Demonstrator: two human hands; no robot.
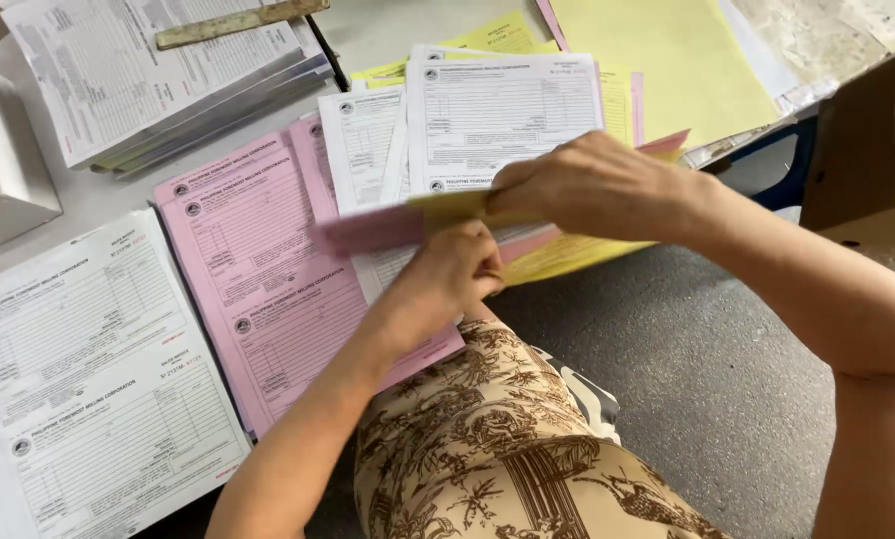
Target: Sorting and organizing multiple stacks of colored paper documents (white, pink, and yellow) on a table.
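While raised edge-on above the bench (pixel 88 195), pink and yellow sheets (pixel 408 222) grasped by both: left hand (pixel 454 268) beneath, right hand (pixel 592 187) on top; pink forms (pixel 258 269) below.

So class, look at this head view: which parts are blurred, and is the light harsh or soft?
Head view: the pink and yellow paper sheets pinched between the left hand and right hand are smeared by motion blur; the flat pink printed forms on the grey table stay sharp; light is soft and even, shadows faint, no glare.
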